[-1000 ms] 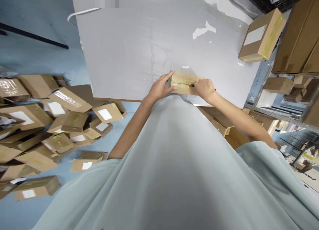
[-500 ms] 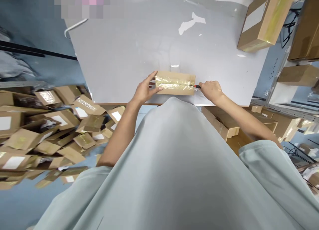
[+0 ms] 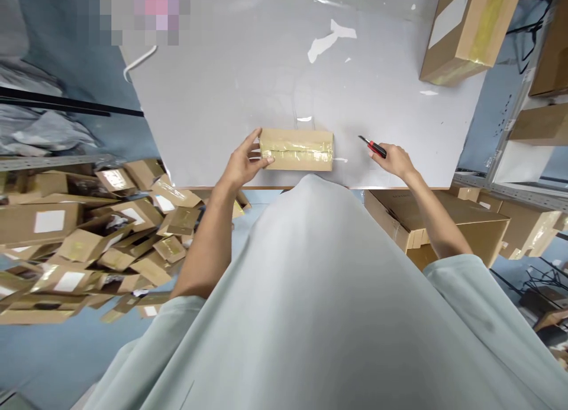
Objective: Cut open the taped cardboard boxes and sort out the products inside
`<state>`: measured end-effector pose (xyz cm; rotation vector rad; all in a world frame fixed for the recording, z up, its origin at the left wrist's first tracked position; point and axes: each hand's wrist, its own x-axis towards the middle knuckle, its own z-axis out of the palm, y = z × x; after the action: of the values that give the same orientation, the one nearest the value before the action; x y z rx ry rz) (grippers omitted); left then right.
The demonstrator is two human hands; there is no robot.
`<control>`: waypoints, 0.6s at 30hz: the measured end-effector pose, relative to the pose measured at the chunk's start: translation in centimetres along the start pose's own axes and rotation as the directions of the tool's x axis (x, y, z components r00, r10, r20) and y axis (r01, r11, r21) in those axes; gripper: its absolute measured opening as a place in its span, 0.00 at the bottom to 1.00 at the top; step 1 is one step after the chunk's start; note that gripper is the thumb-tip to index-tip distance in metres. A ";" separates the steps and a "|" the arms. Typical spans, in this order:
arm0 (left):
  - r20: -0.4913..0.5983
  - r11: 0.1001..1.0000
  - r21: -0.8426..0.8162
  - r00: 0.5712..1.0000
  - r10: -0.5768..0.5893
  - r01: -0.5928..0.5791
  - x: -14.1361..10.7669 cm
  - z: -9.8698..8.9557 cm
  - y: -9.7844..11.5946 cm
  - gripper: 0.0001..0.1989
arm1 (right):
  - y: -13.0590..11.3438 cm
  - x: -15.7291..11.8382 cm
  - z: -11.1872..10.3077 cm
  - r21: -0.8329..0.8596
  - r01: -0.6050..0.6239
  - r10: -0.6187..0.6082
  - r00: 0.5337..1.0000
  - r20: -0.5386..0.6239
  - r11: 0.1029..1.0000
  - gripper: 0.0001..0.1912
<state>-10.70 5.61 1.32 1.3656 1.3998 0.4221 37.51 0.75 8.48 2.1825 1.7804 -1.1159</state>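
A small cardboard box (image 3: pixel 296 150) with shiny yellowish tape along its top lies near the table's front edge. My left hand (image 3: pixel 243 163) grips its left end, thumb on the near side and fingers at the far corner. To the right of the box, my right hand (image 3: pixel 394 160) is closed around a red and black box cutter (image 3: pixel 376 149). The cutter's blade points up and left, apart from the box. A lengthwise line runs along the tape; whether it is cut through I cannot tell.
A larger taped box (image 3: pixel 465 37) stands at the table's (image 3: pixel 213 84) back right. Many cardboard boxes (image 3: pixel 89 238) are piled on the floor at left. An open carton (image 3: pixel 461 212) sits below the front edge at right, beside shelving (image 3: pixel 506 138).
My right hand has drawn the cutter away from the box's right end, to the right. The box and my left hand have shifted slightly left in view.
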 end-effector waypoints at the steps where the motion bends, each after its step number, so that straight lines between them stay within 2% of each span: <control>1: -0.005 1.000 -0.012 1.000 -0.014 0.013 0.0 -0.6 -0.1 0.58 | 0.1 0.4 1.3 0.150 -0.031 0.037 0.999 -0.038 0.988 0.20; 3: -0.020 0.999 -0.014 0.999 -0.043 0.042 -0.1 -2.0 -0.4 0.57 | -1.3 1.3 4.3 0.456 -0.105 0.132 0.991 -0.028 0.884 0.23; 5: -0.031 0.998 -0.006 0.997 -0.064 0.064 0.0 -3.4 -0.9 0.57 | -4.2 2.1 7.2 0.668 -0.153 0.195 0.981 0.012 0.729 0.26; 7: -0.036 0.997 -0.001 0.997 -0.072 0.072 0.3 -4.6 -1.7 0.59 | -7.7 2.5 9.4 0.774 -0.160 0.198 0.979 0.046 0.613 0.24; 9: -0.043 0.997 0.006 0.996 -0.076 0.076 0.8 -5.4 -2.9 0.59 | -10.8 2.3 10.5 0.812 -0.145 0.168 0.984 0.059 0.566 0.21; 11: -0.050 0.996 0.016 0.995 -0.087 0.088 1.5 -5.4 -4.1 0.59 | -12.9 1.5 10.7 0.808 -0.108 0.145 0.989 0.028 0.580 0.19; 13: -0.041 0.996 0.007 0.995 -0.090 0.091 2.3 -4.4 -5.0 0.59 | -13.9 0.3 10.0 0.766 -0.055 0.147 0.988 -0.052 0.641 0.18; 16: 0.024 0.996 -0.059 0.998 -0.063 0.065 3.7 -0.8 -5.5 0.59 | -13.9 -2.2 8.3 0.581 -0.002 0.138 0.972 -0.191 0.814 0.20; 18: 0.079 0.994 -0.097 0.996 -0.039 0.046 4.7 2.5 -5.2 0.58 | -14.0 -3.8 7.0 0.325 0.058 0.018 0.973 -0.228 0.944 0.27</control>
<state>-9.98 7.19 -5.89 1.2571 1.3253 0.4013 21.76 -1.64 10.59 2.5851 1.8166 -1.2965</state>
